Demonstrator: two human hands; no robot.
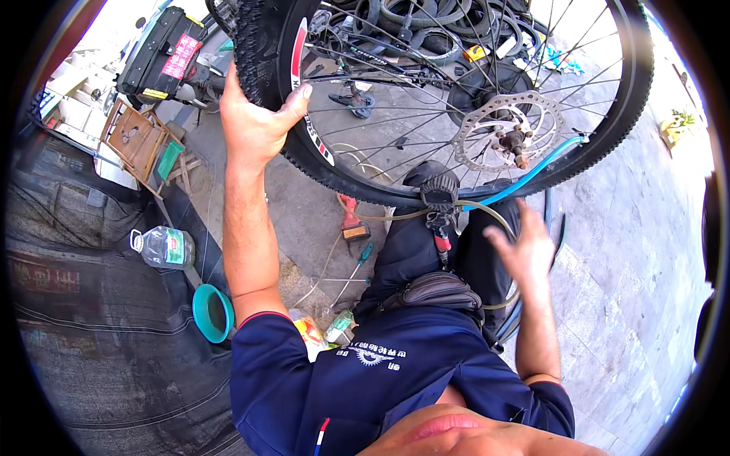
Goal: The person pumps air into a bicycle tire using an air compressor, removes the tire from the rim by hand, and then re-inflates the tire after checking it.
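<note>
A bicycle wheel with a black knobby tire (633, 72) and a silver brake disc (475, 129) is held up in front of me. My left hand (262, 114) grips the tire and rim at the left. A light blue tube or strip (536, 171) lies along the lower right of the rim, ending near the bottom. My right hand (521, 247) is below it with fingers spread, near a yellowish hose (479, 205). An air fitting with a red part (441, 243) hangs under the rim, by my dark trouser legs.
Piled tires (411, 19) lie beyond the wheel. At left are a toolbox (163, 64), wooden stool (129, 133), water jug (160, 247), teal bowl (208, 315) and dark tarp (91, 342). A red power tool (351, 216) and screwdriver (363, 258) lie on the paving (608, 289).
</note>
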